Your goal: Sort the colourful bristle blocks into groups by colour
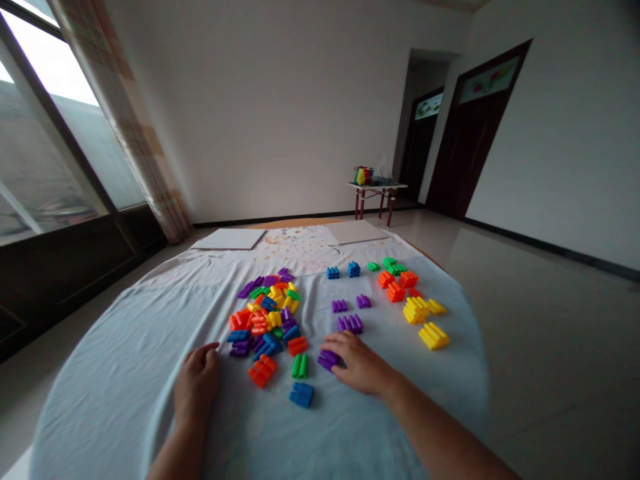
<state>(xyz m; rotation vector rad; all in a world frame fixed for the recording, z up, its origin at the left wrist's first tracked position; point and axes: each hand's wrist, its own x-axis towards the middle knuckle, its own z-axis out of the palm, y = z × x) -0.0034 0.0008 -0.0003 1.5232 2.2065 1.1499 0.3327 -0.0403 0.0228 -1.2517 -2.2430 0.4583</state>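
My right hand has its thumb and fingers closed on a purple plastic building block, low over the blue cloth. Just beyond it lie more purple blocks. My left hand rests on the cloth, holding nothing, its fingers loosely bent and one stretched toward the pile. Right of it spreads a mixed heap of coloured blocks. Between my hands sit an orange block, a green block and a blue block.
Grouped on the right are yellow blocks, orange blocks and green blocks, with blue blocks farther back. Two flat boards, a white board and a beige board, lie at the table's far end. A small table stands beyond.
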